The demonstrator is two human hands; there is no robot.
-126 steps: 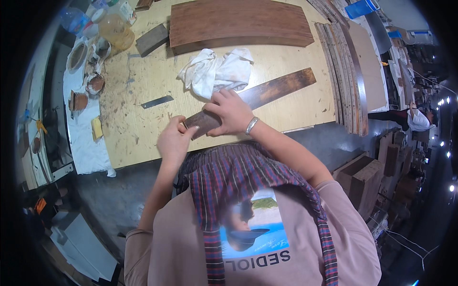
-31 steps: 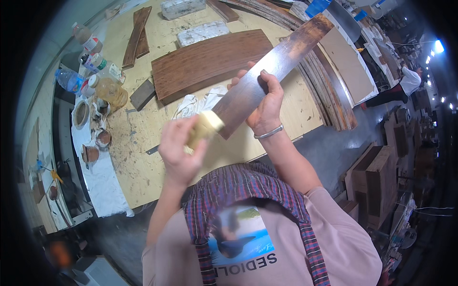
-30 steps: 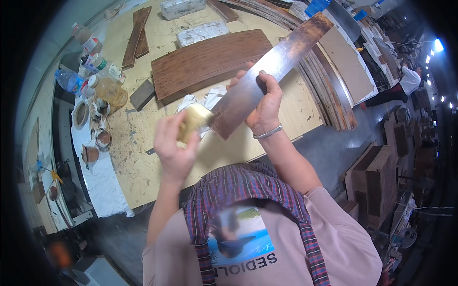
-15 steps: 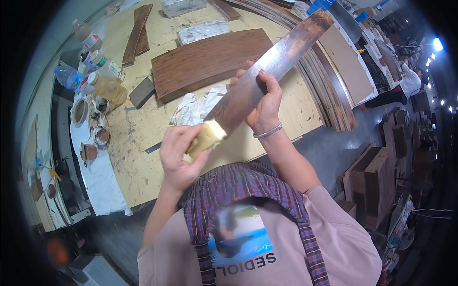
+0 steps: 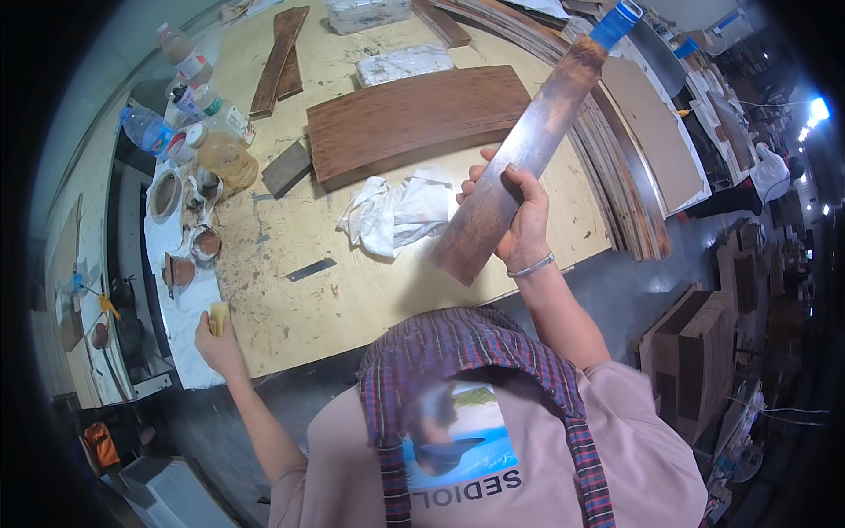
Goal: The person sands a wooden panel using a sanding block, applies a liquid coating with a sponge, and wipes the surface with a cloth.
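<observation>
My right hand point(image 5: 526, 216) grips a long, glossy dark-brown wooden board point(image 5: 519, 163), its thumb on the upper face and fingertips around the far edge. The board slants up and away to the right above the table. At the table's left edge, my left hand point(image 5: 220, 346) is closed around a yellowish sponge point(image 5: 219, 318), over the white cloth strip. A crumpled white rag point(image 5: 396, 214) lies on the table, left of the held board. Behind it rests a wide, slightly curved brown wooden panel point(image 5: 414, 119).
Bottles point(image 5: 145, 129), a jar of amber liquid point(image 5: 224, 161) and small stained cups point(image 5: 179, 269) line the left edge. A dark block point(image 5: 287, 170) and a flat dark strip point(image 5: 311, 269) lie on the table point(image 5: 290, 317). Stacked boards point(image 5: 620, 176) stand right; a person point(image 5: 771, 172) is farther off.
My left hand has moved with the sponge from the board's near end to the table's left edge. The board stays in my right hand, its near end now uncovered.
</observation>
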